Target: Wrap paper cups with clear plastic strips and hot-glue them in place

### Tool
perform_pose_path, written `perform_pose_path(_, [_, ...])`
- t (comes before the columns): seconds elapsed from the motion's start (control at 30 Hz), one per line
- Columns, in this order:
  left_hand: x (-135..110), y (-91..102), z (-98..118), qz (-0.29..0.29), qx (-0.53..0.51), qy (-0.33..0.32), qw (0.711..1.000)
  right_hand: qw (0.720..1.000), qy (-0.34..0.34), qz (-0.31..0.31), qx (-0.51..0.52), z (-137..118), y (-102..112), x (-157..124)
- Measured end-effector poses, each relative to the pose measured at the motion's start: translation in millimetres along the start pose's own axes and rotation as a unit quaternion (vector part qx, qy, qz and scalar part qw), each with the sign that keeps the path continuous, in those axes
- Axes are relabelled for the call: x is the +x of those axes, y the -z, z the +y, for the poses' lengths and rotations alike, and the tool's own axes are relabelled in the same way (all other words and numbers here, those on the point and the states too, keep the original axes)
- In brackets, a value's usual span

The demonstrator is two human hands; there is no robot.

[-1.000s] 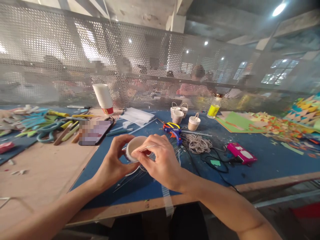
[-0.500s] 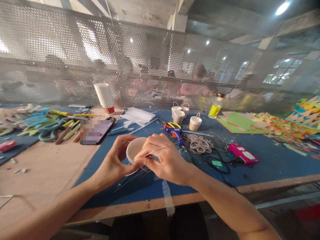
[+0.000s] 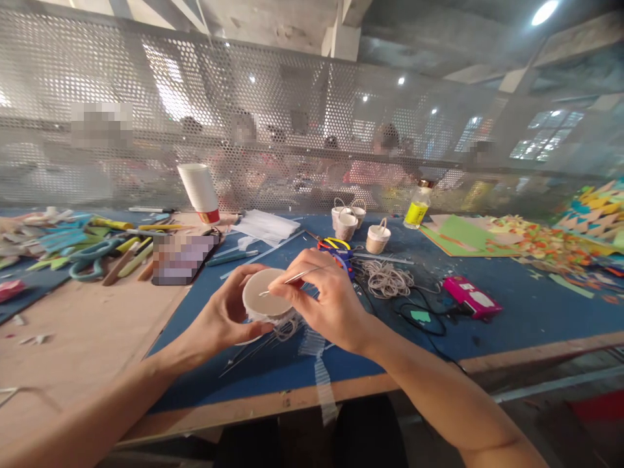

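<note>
My left hand [image 3: 221, 318] is closed round a small white paper cup [image 3: 263, 299], turned so its flat round face shows, just above the blue mat [image 3: 511, 312]. Some twine hangs under the cup. My right hand [image 3: 326, 302] pinches a thin metal needle [image 3: 285, 283] whose tip rests on the cup's face. Both hands meet over the near middle of the mat.
A blue-and-yellow glue gun [image 3: 336, 250], a coil of twine [image 3: 387, 279], three small twine-handled cup baskets [image 3: 355, 227], a yellow-labelled bottle [image 3: 418, 207] and a pink object [image 3: 470, 297] lie beyond my hands. A phone [image 3: 182, 259], stacked cups [image 3: 199, 192] and tools lie left. A perforated screen [image 3: 292, 130] stands behind, people beyond it.
The cup has turned so its flat face shows toward me. My right hand has lifted a little and brought the needle tip onto that face.
</note>
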State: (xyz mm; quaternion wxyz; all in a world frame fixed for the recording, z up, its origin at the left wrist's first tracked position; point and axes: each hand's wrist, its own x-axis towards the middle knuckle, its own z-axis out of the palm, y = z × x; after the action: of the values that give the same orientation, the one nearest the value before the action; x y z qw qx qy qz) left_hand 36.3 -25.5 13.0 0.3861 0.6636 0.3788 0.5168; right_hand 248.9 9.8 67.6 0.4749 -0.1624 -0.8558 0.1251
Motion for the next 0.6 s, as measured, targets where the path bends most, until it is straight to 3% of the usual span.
perform_pose_path(0.23, [-1,-2.1,3,-0.016,0.014,-0.001,1.000,0.998,0.003,-0.049,-0.047,-7,-10,-6])
perform_pose_path(0.6, [0,3.1,2,-0.008,0.012,0.018,1.000,0.991,0.040,-0.126,0.035,1,11,1])
